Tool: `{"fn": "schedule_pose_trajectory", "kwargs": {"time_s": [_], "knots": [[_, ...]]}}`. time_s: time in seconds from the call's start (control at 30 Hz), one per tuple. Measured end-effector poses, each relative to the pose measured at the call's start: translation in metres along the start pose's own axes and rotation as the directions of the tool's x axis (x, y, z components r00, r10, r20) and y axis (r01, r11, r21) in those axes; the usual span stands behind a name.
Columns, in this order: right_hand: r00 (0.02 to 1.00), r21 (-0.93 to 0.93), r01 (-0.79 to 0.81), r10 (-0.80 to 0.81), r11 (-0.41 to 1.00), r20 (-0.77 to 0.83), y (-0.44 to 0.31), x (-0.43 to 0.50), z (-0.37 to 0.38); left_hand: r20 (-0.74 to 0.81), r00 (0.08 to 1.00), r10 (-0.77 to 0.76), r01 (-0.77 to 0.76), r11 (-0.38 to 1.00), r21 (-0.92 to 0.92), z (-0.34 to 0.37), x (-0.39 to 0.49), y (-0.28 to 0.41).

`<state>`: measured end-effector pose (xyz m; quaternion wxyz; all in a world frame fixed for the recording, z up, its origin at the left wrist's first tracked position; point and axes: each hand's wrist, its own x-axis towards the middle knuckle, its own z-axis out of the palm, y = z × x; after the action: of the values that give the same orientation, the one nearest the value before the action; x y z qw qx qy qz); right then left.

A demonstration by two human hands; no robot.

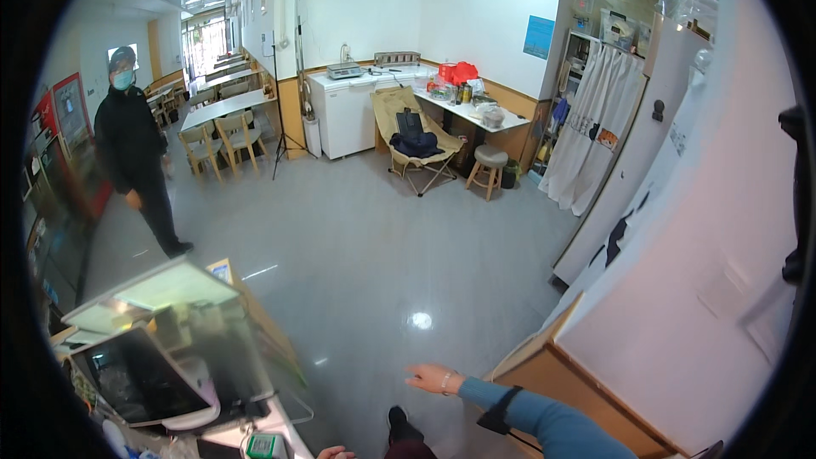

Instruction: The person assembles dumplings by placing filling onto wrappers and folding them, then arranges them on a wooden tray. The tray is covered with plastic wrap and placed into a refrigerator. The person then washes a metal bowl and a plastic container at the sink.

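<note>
My right hand reaches out over the grey floor at the lower right, with a bracelet on its wrist and a black strap around the blue sleeve. It holds nothing that I can see. At the bottom edge, only part of my left hand shows, close to the counter; its fingers are cut off by the picture's edge. Left of it, a green and white box lies on the counter, beside a dark monitor. One black shoe of mine is on the floor.
A masked person in black stands at the left. Ahead are a tan folding chair, a round stool, a white chest freezer and a cluttered white table. A wood-panelled wall borders the right.
</note>
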<state>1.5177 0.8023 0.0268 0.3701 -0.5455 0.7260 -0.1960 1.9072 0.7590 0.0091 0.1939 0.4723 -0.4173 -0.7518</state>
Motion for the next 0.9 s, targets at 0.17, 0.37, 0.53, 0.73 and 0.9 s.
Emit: {"fn": "schedule_pose_trajectory", "kwargs": {"time_s": [0.17, 0.37, 0.53, 0.73, 0.9], "knots": [[0.997, -0.207, 0.008, 0.007, 0.978, 0.071, 0.069, 0.093, -0.076, -0.047, 0.999, 0.004, -0.005, 1.0, -0.002, 0.051, 0.11, 0.051], [0.891, -0.012, -0.451, 0.451, 0.892, 0.061, 0.235, 0.021, -0.124, 0.17, 0.984, -0.056, 0.001, 0.952, 0.305, 0.179, 0.293, 0.169], [0.695, 0.075, -0.706, 0.67, 0.704, 0.26, 0.333, -0.02, -0.161, 0.252, 0.968, 0.008, -0.133, 0.865, 0.484, 0.283, 0.427, 0.253], [0.768, 0.148, -0.638, 0.613, 0.755, 0.185, 0.418, 0.077, -0.274, 0.108, 0.994, 0.014, -0.062, 0.885, 0.461, 0.339, 0.558, 0.293], [0.822, 0.171, -0.547, 0.564, 0.82, -0.078, 0.472, 0.218, -0.396, -0.014, 1.0, 0.01, -0.004, 0.923, 0.384, 0.357, 0.659, 0.322]]}}
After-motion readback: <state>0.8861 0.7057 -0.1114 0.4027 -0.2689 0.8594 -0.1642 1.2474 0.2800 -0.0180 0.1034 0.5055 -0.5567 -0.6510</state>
